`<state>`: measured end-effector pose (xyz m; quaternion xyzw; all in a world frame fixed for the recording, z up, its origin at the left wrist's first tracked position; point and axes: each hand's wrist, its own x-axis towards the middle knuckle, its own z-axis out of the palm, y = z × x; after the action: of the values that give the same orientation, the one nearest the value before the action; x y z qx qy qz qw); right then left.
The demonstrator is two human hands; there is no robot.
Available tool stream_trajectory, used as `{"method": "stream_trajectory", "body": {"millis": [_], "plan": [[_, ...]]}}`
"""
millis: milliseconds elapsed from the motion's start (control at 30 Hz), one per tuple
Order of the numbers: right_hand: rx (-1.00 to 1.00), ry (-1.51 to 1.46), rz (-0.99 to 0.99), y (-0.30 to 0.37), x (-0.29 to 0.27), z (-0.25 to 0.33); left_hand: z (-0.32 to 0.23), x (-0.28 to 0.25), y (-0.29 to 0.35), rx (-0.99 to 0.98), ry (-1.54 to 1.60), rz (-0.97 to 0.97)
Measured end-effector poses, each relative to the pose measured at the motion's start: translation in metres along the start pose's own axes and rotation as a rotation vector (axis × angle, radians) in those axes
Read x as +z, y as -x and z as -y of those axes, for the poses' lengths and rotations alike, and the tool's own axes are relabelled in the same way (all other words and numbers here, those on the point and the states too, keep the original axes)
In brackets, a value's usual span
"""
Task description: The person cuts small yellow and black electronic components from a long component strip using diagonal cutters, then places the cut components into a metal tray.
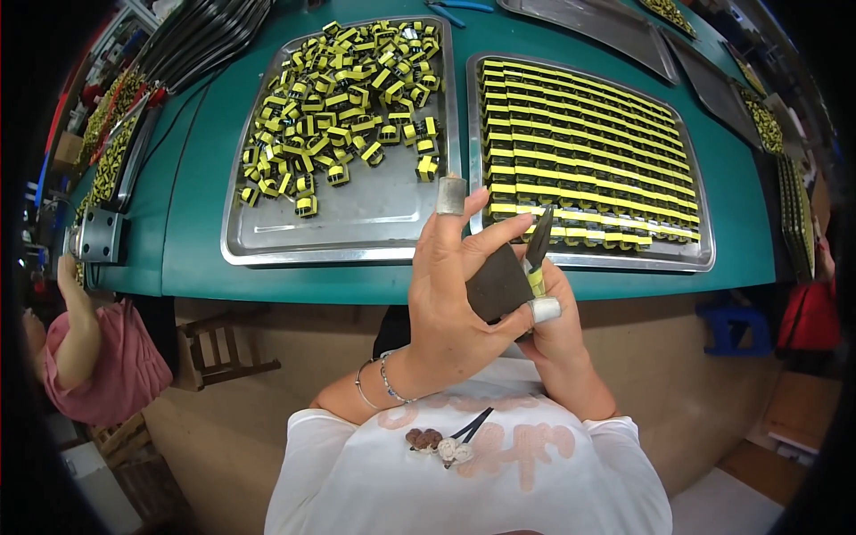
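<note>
My left hand (450,299) is raised in front of the trays, silver tape wrapped round its index fingertip and thumb. Its thumb presses at a small yellow-banded component (536,282), while the other fingers are spread. Partly behind it, my right hand (562,312) closes round a tool with dark pointed jaws (540,236), seemingly pliers, whose handles are hidden. A dark flat square piece (497,283) shows between my hands; which one supports it, I cannot tell.
Loose yellow-and-black components (357,98) lie heaped in the left metal tray (294,241). Similar ones stand in rows in the right tray (704,254). Blue-handled pliers (459,7) lie at the back. A metal block (101,236) and another person's arm (78,312) are at left.
</note>
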<state>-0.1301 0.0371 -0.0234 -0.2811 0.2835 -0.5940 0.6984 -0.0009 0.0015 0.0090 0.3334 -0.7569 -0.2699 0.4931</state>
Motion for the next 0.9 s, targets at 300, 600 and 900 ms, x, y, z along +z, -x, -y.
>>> {"method": "stream_trajectory", "body": {"millis": [300, 600, 900], "plan": [[0.004, 0.068, -0.018, 0.002, -0.001, -0.001, 0.003, 0.003, 0.0, 0.018, 0.029, -0.108], [-0.225, 0.431, -0.005, 0.009, 0.013, 0.012, 0.01, 0.0, 0.008, 0.039, -0.177, -0.006], [-0.053, 0.391, -0.15, 0.007, 0.01, 0.025, 0.009, -0.029, 0.001, 0.004, 0.145, -0.277]]}}
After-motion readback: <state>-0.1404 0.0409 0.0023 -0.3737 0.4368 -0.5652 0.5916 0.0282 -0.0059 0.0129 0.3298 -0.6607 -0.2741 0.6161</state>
